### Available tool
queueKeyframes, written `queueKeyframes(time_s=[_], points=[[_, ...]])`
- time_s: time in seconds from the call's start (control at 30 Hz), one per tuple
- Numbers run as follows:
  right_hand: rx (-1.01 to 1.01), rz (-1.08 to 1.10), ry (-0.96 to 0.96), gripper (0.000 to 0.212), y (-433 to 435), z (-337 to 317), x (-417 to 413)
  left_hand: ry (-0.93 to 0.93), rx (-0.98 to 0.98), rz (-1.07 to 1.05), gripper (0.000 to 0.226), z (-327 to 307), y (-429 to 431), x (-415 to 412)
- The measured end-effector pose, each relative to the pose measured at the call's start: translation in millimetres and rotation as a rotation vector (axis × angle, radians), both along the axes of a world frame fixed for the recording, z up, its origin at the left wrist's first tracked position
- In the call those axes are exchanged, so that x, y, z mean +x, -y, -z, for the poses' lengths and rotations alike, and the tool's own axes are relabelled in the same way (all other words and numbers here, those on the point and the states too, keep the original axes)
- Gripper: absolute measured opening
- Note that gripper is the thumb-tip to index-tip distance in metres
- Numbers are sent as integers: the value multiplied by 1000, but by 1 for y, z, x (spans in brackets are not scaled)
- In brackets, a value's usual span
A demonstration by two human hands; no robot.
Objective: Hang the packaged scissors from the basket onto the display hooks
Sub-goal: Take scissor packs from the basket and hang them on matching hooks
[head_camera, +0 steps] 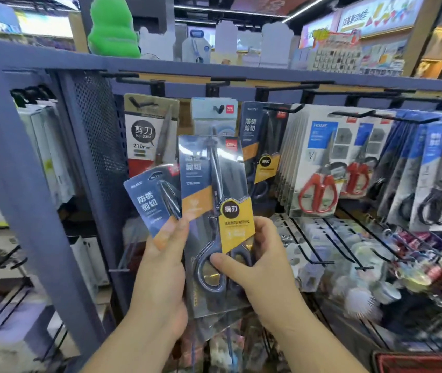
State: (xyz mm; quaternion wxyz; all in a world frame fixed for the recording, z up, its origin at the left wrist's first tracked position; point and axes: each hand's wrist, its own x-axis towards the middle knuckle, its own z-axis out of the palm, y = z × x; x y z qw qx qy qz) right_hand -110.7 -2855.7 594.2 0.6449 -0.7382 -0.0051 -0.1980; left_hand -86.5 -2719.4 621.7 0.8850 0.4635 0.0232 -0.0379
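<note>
You are holding two packs of scissors up in front of the rack. Your right hand (257, 265) is gripping the large scissors pack (214, 200) low down, with the thumb lying across the black loop handle and the fingers curling round the pack's right edge. Your left hand (166, 267) is pinching the small scissors pack (150, 205), which is fanning out to the left of the large pack and tucking partly behind it. The left thumb is pressing where the two cards meet.

The red basket (419, 362) is showing only a mesh corner far below and right of the large pack, so you cannot tell what is lying in it.

The large pack is a glossy clear blister over a dark blue card with an orange band, and its yellow label is reading "黑刃". The small pack is showing "防锈剪切" in white.

Above and left of the large pack, a tan card pack (148, 130) is hanging, reading "剪刀" and "210mm". Just above and right, a dark pack (263, 141) of the same design is hanging from a black wire display hook (290, 110). Farther right, red-handled scissors packs (319, 173) marked "HOME" are hanging in a thick row. A grey perforated metal panel (98, 130) is standing to the left of the large pack.
</note>
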Motion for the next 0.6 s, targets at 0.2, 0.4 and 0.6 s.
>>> queueKeyframes(time_s=[0.2, 0.4, 0.6], points=[[137, -58, -5, 52, 19, 1, -2, 2, 43, -2, 25, 6, 7, 4], [214, -67, 5, 43, 29, 0, -1, 80, 139, 56, 23, 5, 18, 10], [244, -56, 43, 47, 49, -12, 0, 52, 68, -28, 17, 6, 32, 14]])
